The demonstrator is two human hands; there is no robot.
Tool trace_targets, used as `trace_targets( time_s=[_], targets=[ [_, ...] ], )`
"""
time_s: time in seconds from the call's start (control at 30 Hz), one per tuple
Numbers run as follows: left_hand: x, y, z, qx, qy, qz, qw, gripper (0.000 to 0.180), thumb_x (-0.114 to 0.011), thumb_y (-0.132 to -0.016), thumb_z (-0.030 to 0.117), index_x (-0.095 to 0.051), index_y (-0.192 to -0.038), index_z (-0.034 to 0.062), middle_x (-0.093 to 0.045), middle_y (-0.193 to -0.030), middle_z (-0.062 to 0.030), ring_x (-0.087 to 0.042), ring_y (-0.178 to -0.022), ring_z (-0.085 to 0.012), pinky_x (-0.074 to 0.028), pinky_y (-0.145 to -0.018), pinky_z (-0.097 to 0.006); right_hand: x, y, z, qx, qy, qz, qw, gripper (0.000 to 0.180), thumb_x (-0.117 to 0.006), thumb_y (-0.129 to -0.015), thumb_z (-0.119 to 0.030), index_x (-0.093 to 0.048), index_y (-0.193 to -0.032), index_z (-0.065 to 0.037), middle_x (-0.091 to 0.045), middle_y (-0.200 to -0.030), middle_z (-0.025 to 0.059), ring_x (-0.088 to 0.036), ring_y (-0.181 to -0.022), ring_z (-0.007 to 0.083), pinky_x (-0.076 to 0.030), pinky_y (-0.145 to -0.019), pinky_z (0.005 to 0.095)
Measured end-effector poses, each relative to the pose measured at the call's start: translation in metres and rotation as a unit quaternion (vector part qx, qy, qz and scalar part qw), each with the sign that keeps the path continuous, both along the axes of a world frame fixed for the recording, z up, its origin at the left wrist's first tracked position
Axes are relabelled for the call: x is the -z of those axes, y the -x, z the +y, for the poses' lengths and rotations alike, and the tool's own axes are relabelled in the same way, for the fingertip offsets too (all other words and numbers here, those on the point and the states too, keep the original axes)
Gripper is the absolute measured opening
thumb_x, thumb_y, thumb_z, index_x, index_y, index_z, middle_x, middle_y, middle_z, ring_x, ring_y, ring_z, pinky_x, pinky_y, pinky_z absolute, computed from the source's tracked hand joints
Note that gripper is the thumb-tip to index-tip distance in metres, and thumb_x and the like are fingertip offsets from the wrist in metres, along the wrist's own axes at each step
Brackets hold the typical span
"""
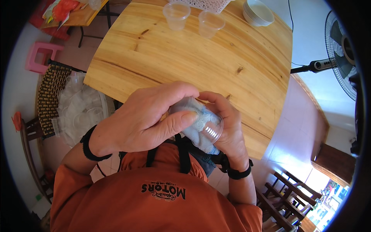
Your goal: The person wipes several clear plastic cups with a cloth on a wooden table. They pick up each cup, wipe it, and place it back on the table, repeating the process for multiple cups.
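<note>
A clear plastic cup (219,131) lies tilted between my two hands, just off the near edge of the table. Bunched inside it is a pale blue cloth (199,124), part of which hangs out below the cup's rim. My left hand (148,118) is closed round the base end of the cup, its thumb pressed along the side. At the rim end, my right hand (230,125) curls round the cup and the cloth. Some of its fingers are hidden behind them.
Two clear cups (176,17) stand at the table's (174,54) far side, by a white lattice basket (206,4) and stacked white bowls (259,13). Several clear containers (83,104) fill a bag on a woven chair (54,89) at left. A fan (340,54) stands right.
</note>
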State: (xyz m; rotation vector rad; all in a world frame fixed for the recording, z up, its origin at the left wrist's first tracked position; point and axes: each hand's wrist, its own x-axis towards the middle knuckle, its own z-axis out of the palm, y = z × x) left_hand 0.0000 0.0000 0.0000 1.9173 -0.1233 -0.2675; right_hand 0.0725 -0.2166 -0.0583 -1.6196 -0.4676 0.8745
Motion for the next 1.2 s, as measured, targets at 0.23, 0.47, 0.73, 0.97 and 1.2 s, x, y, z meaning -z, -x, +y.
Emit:
trace_targets(
  time_s=[0.23, 0.47, 0.73, 0.97, 1.2],
  targets=[
    [0.000, -0.005, 0.002, 0.034, -0.066, -0.131, 0.989, 0.038, -0.060, -0.094, 0.027, -0.055, -0.119, -0.0001, -0.061, -0.097, -0.0172, -0.061, -0.083, -0.0347, -0.047, -0.070, -0.039, 0.007, 0.008, 0.002, 0.006, -0.114, 0.145, 0.983, 0.061, -0.077, -0.084, -0.037, -0.056, -0.126, 0.002, -0.067, -0.096, 0.0089, -0.062, -0.089, 0.0128, -0.052, -0.078, 0.0299],
    [0.001, 0.000, 0.015, -0.100, -0.056, -0.073, 0.991, 0.047, -0.060, -0.089, 0.020, -0.051, -0.131, 0.0008, -0.056, -0.096, -0.0044, -0.049, -0.075, -0.0147, -0.041, -0.067, -0.027, 0.020, -0.009, -0.017, -0.007, 0.024, -0.091, 0.996, 0.050, -0.074, -0.083, -0.033, -0.063, -0.114, 0.005, -0.069, -0.096, 0.0229, -0.069, -0.089, 0.0327, -0.054, -0.080, 0.0390],
    [0.026, -0.010, 0.028, -0.175, 0.026, -0.032, 0.984, 0.047, -0.048, -0.101, 0.031, -0.048, -0.135, -0.0003, -0.055, -0.098, -0.0027, -0.042, -0.068, -0.0049, -0.037, -0.060, -0.020, -0.011, -0.009, -0.019, 0.263, -0.156, -0.061, 0.950, 0.035, -0.070, -0.087, -0.025, -0.062, -0.108, 0.002, -0.065, -0.084, 0.0208, -0.066, -0.078, 0.0346, -0.053, -0.073, 0.0361],
    [0.039, -0.012, -0.003, -0.176, 0.138, 0.038, 0.974, 0.046, -0.053, -0.098, 0.031, -0.049, -0.131, -0.0015, -0.057, -0.099, -0.0049, -0.047, -0.066, -0.0067, -0.039, -0.058, -0.021, -0.018, -0.015, -0.003, 0.231, -0.240, -0.141, 0.932, 0.038, -0.066, -0.094, -0.027, -0.059, -0.117, 0.003, -0.067, -0.092, 0.0128, -0.065, -0.089, 0.0145, -0.052, -0.076, 0.0302],
    [0.031, -0.014, 0.006, -0.089, 0.123, 0.019, 0.988, 0.060, -0.058, -0.092, 0.039, -0.044, -0.134, -0.0016, -0.056, -0.103, -0.0075, -0.050, -0.069, -0.0081, -0.042, -0.060, -0.021, 0.011, -0.024, -0.004, 0.247, -0.157, -0.031, 0.956, 0.036, -0.061, -0.097, -0.032, -0.061, -0.103, 0.003, -0.063, -0.080, 0.0094, -0.058, -0.075, 0.0131, -0.049, -0.065, 0.0318]
  ],
)
